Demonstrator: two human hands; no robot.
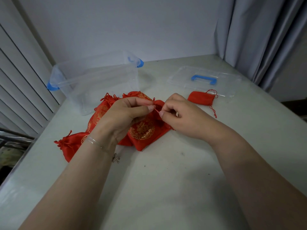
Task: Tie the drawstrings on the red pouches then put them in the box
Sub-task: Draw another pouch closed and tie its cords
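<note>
while box [99, 83] stands open behind the pouch pile, tying step in hand: left hand [127, 115] pinching drawstring [157, 110] of front pouch [144, 131], right hand [179, 113] pinching other end. next: pull knot snug, then lift into box.

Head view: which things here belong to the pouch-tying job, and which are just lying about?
Part of the job:
- pouch being tied
- its drawstring, pinched by left hand and right hand
- other red pouches
- plain red pouch
- clear box

Lying about:
- box lid
- curtain
</note>
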